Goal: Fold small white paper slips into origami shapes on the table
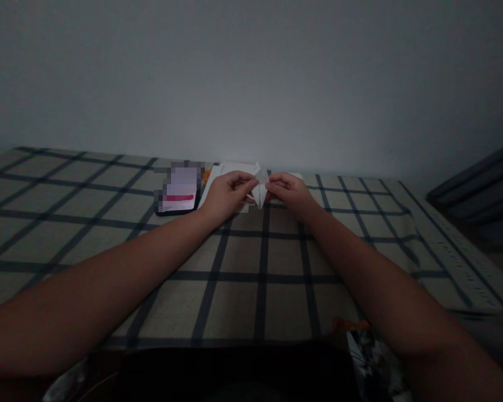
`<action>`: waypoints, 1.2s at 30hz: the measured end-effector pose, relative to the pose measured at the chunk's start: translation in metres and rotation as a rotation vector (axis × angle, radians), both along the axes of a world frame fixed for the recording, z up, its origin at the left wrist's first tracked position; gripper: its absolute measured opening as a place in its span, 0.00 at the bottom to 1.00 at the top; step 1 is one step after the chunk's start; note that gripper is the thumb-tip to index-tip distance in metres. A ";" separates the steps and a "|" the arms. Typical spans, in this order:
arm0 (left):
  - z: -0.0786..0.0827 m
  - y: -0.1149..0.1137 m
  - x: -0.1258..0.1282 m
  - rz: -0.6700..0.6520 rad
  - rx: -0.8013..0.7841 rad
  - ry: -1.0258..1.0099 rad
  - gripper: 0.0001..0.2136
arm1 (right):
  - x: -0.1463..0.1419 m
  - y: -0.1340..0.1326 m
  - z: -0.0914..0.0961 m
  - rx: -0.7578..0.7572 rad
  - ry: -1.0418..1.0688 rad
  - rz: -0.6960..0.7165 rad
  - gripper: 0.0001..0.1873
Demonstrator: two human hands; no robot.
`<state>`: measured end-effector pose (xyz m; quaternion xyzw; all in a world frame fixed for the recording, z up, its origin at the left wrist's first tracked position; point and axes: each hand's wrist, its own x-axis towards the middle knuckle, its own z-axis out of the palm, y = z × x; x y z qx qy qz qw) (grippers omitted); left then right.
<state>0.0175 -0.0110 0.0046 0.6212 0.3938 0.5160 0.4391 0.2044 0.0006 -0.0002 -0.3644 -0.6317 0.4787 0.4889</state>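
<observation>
Between my hands is a small piece of folded white paper (259, 194), narrowing to a point at its lower end. My left hand (231, 192) pinches its left side between thumb and fingers. On the right side, my right hand (288, 191) grips it with thumb and fingertips. Both hands are above the far part of the table. White sheets (238, 167) lie flat behind and under my left hand, partly hidden by it. Some pinkish-red shows by my right fingertips, too small to make out.
A phone (180, 187) with a lit, partly blurred screen lies left of my left hand, an orange thing (207, 175) beside it. The checked tablecloth (238, 290) reaches a plain wall (251, 84). Dark folded fabric (482, 190) is at right. An orange item (350, 324) sits near the front edge.
</observation>
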 end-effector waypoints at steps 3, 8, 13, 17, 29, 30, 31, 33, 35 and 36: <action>-0.001 0.000 -0.001 -0.043 -0.004 -0.020 0.17 | 0.002 0.001 -0.001 0.016 0.001 -0.041 0.19; 0.003 -0.001 -0.002 -0.034 0.018 0.019 0.14 | 0.002 0.000 0.002 0.042 -0.011 -0.030 0.18; 0.002 -0.001 -0.002 -0.029 0.016 0.040 0.15 | 0.000 -0.003 0.004 0.014 -0.004 -0.010 0.20; 0.000 0.000 -0.001 -0.046 -0.006 -0.016 0.23 | 0.002 -0.001 0.002 0.010 -0.002 0.054 0.25; 0.001 0.002 -0.001 -0.067 0.012 -0.055 0.29 | 0.000 -0.004 0.002 0.014 -0.115 0.087 0.20; 0.001 0.001 -0.001 -0.060 0.015 -0.050 0.29 | 0.000 -0.005 0.004 0.035 -0.152 0.062 0.18; 0.001 0.000 0.000 -0.053 0.019 -0.047 0.29 | 0.000 -0.006 0.005 0.050 -0.181 0.038 0.18; 0.001 -0.001 0.001 -0.045 0.024 -0.038 0.29 | 0.000 -0.008 0.008 0.054 -0.206 0.015 0.19; 0.000 -0.001 0.001 -0.048 0.018 -0.024 0.30 | 0.001 -0.009 0.009 0.047 -0.203 0.017 0.20; 0.000 -0.001 0.001 -0.051 0.012 -0.019 0.31 | 0.001 -0.009 0.010 0.044 -0.199 0.016 0.20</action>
